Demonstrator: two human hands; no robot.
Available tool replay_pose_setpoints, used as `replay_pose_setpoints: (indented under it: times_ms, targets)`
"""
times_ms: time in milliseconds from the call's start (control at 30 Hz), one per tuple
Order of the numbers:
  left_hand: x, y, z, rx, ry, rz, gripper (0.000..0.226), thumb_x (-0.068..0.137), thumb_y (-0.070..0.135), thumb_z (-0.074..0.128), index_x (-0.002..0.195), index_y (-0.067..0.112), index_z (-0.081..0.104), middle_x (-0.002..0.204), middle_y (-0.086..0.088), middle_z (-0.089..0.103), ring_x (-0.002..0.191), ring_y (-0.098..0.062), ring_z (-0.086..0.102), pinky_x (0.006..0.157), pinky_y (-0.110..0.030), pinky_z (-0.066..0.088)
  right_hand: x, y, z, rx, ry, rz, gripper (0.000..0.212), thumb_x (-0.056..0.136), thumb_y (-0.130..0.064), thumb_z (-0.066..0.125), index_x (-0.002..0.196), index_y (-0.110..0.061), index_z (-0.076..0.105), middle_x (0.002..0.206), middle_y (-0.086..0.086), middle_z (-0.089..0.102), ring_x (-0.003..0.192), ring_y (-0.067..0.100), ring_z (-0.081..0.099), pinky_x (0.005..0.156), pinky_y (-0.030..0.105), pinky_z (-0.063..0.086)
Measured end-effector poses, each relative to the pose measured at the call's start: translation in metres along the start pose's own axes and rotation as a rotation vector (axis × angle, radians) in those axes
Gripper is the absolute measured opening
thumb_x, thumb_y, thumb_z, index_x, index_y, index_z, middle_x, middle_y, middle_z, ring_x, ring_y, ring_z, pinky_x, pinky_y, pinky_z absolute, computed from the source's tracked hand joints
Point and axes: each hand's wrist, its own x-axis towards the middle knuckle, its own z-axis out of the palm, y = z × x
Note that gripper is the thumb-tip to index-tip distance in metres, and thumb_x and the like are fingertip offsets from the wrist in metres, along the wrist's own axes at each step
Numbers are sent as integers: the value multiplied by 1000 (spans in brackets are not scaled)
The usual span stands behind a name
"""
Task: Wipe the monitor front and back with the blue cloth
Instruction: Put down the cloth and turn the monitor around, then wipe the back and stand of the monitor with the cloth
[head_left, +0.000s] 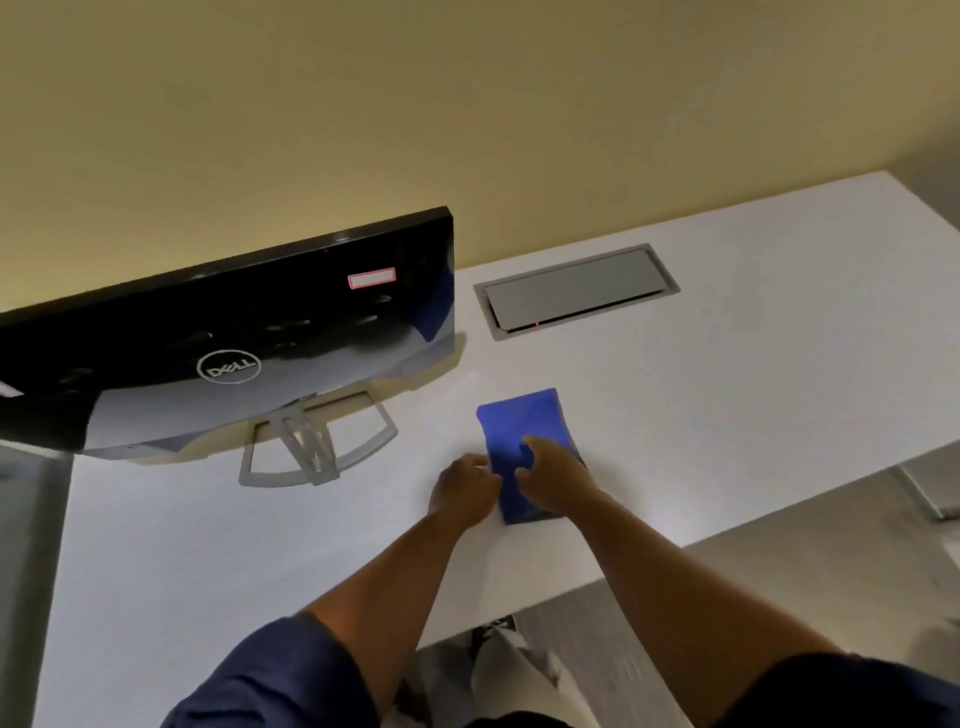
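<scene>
Your blue cloth (521, 426) lies folded on the white desk (727, 395), to the right of the monitor (223, 332) and nearer to you than the grey cable hatch (574, 288) set into the desktop. The cloth's far edge lifts slightly off the surface; its near end is under your hands.

Your right hand (558, 480) rests on top of the cloth, fingers curled down into the fabric and gripping it. Your left hand (465, 488) is at the cloth's left edge, fingers curled and apparently pinching that edge, though the contact itself is blurred and cannot be confirmed with certainty. The two hands sit just beside one another.

The monitor presents its glossy black back to you, logo visible, a small red-bordered label (372, 277) near the upper right. It stands on a silver open-frame stand (317, 441) resting on the desk, well apart from both hands. A blue reflection of the cloth shows near its right edge.

Both forearms are bare, with dark blue sleeves (280, 675) pushed to the elbows.
</scene>
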Motion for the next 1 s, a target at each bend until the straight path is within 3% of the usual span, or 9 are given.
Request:
replay_pose_setpoints:
  times_ms: [133, 233, 400, 533, 700, 800, 900, 1000]
  targets:
    - [23, 5, 19, -248, -19, -172, 41, 99, 20, 53, 138, 10, 48, 130, -7, 57, 113, -25, 57, 91, -33, 47, 18, 11, 9, -14, -74, -8, 60, 97, -27, 52, 150, -14, 28, 151, 7, 37, 136, 27, 40, 111, 40, 36]
    - [38, 5, 32, -356, -38, -219, 32, 96, 17, 54, 127, 9, 54, 114, -6, 65, 98, -23, 64, 86, -36, 56, 29, 20, 13, -19, -117, -15, 59, 97, -28, 51, 149, -14, 29, 147, 8, 42, 132, 27, 44, 108, 40, 39]
    - [49, 16, 37, -638, -27, -310, 16, 100, 31, 54, 95, 19, 62, 98, -7, 69, 99, -28, 67, 91, -39, 57, 36, 26, 12, 14, -132, -29, 43, 94, -30, 54, 134, -18, 46, 117, 5, 64, 103, 23, 61, 92, 35, 50]
    - [51, 27, 28, -612, -44, -249, 16, 101, 30, 51, 100, 18, 62, 99, -8, 70, 95, -23, 67, 89, -35, 57, 37, 20, 5, 229, -104, -51, 36, 84, -43, 64, 111, -20, 58, 90, -2, 68, 81, 14, 65, 82, 38, 56]
    - [35, 20, 5, -563, -28, -106, 18, 101, 29, 49, 103, 20, 65, 103, -7, 70, 100, -23, 66, 92, -36, 54, 33, 2, -6, 373, -63, -40, 49, 86, -33, 68, 125, -15, 43, 108, 4, 61, 94, 18, 59, 81, 31, 50]
    - [21, 6, -10, -573, -36, -56, 22, 101, 34, 52, 104, 18, 67, 105, -7, 71, 100, -22, 67, 88, -32, 55, 26, -17, -5, 343, -42, -74, 28, 85, -29, 69, 102, -10, 58, 91, 7, 66, 83, 23, 64, 80, 39, 57]
    - [11, -11, -25, -665, -28, -59, 30, 100, 31, 53, 110, 7, 68, 104, -12, 72, 97, -23, 68, 84, -30, 56, 15, -40, 1, 397, -19, -92, 17, 88, -16, 61, 75, -8, 54, 75, 12, 60, 70, 27, 57, 72, 41, 54]
    - [0, -27, -45, -661, 39, -84, 26, 97, 20, 54, 114, 4, 66, 110, -15, 70, 102, -24, 67, 95, -39, 55, 2, -67, 9, 528, -38, -22, 13, 87, -10, 56, 76, -5, 51, 73, 10, 51, 70, 22, 49, 65, 35, 47]
